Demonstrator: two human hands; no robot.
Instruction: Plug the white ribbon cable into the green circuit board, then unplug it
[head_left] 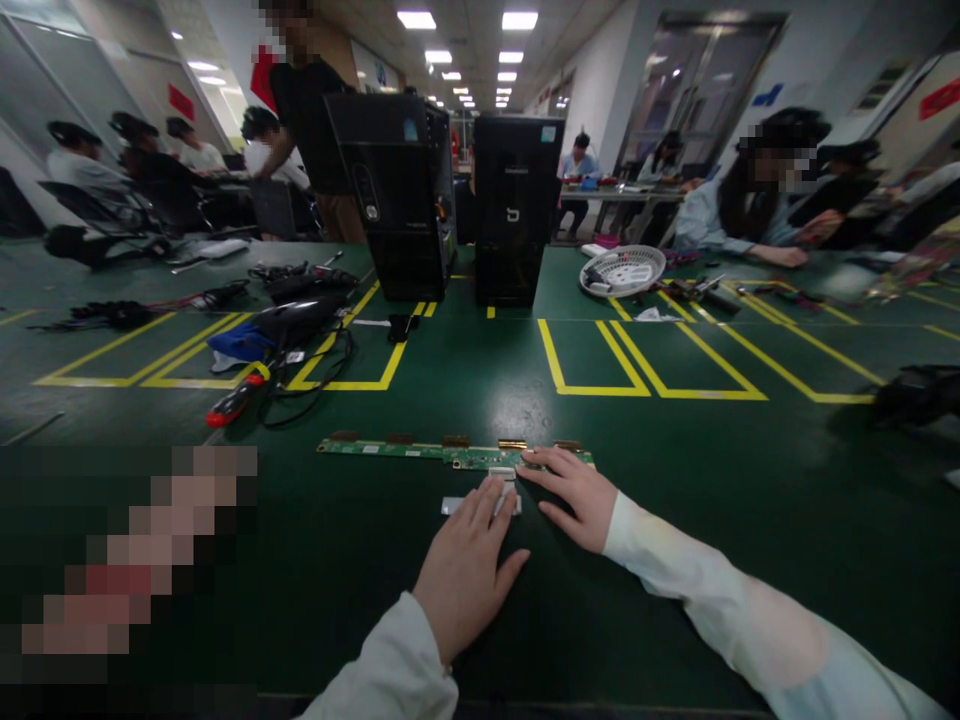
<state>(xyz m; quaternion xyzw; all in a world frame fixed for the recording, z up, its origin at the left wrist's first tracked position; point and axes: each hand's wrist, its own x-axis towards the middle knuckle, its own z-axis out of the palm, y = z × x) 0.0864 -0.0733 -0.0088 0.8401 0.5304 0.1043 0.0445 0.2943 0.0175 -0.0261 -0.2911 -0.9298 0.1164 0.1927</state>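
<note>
Though two hands [466, 572] [583, 496], one green circuit board [427, 453].

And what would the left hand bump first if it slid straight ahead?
Probably the white piece by the green circuit board; whether the left hand already touches it is unclear.

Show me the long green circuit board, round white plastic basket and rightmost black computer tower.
Long green circuit board [409, 452]: head view, left stretch.
Round white plastic basket [627, 257]: head view, far wall.
Rightmost black computer tower [514, 235]: head view, front panel.
</note>
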